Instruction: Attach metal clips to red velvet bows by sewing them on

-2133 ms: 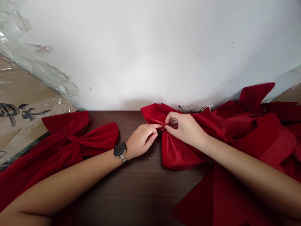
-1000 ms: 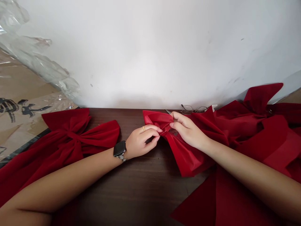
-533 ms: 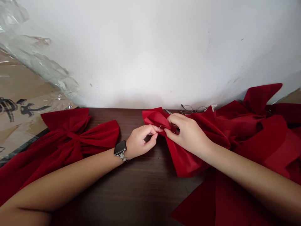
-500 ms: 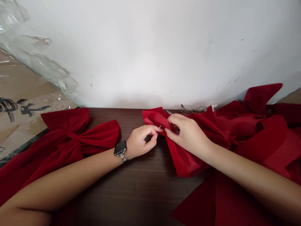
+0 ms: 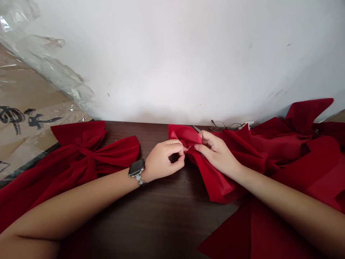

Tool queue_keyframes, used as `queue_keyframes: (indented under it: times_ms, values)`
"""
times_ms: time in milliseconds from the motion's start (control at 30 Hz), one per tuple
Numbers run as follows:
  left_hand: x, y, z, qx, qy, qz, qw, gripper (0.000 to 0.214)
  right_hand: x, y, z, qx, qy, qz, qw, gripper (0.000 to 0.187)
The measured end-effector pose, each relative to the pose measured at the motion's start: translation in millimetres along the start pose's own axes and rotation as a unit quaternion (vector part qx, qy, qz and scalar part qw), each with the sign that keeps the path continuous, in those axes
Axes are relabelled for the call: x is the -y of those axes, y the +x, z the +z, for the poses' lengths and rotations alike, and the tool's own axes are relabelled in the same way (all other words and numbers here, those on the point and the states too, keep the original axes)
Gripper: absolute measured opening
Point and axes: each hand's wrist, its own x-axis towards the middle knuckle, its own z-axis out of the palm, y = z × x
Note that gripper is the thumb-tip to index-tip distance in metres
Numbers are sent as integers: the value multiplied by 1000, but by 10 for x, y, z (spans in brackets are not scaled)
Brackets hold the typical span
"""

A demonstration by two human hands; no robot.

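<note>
My left hand [image 5: 164,160] is pinched around a thin sewing needle [image 5: 188,149], whose tip points toward the fabric. My right hand [image 5: 218,154] grips the gathered middle of a red satin-like bow [image 5: 215,181], which lies on the table with one loop folded up near the needle. Any thread is too fine to see. A red velvet bow [image 5: 81,154] lies to the left of my left wrist, untouched.
Several overlapping red bows [image 5: 296,147] cover the table's right side. Eyeglasses [image 5: 226,126] and scissor tips [image 5: 196,128] lie at the back edge by the white wall [image 5: 172,61]. Cardboard [image 5: 24,108] and clear plastic [image 5: 45,61] sit far left.
The whole view has shifted slightly right. My hands have drawn slightly closer together, and the needle now angles differently at the bow's folded loop.
</note>
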Motion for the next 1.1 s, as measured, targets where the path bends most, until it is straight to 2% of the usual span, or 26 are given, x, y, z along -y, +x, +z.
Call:
queue_keyframes:
  times_ms: [100,200,333,500,600,733,800,867,1100]
  values:
    - [-26,43,-87,32,-40,-48,998,15,-17,-9,10,7,12,7,1000,7]
    - [-29,70,-135,53,-131,-115,983,10,-24,-17,10,10,7,5,1000,7]
    - [25,84,-128,49,-259,-211,941,16,-30,-20,11,19,9,9,1000,7]
    - [112,89,-83,43,-377,-283,881,27,-95,-35,45,26,48,17,998,11]
    - [142,94,-61,40,-414,-320,851,30,-152,-54,80,19,59,17,998,13]
    - [171,111,-66,42,-436,-352,828,37,-212,-62,107,24,66,15,997,13]
    - [179,119,-78,53,-426,-365,826,33,-233,-54,106,28,82,21,996,13]
    - [182,122,-85,64,-397,-366,839,29,-247,-41,101,29,103,33,994,13]
    - [160,97,-81,62,-273,-287,916,19,-262,-28,100,34,142,35,989,11]
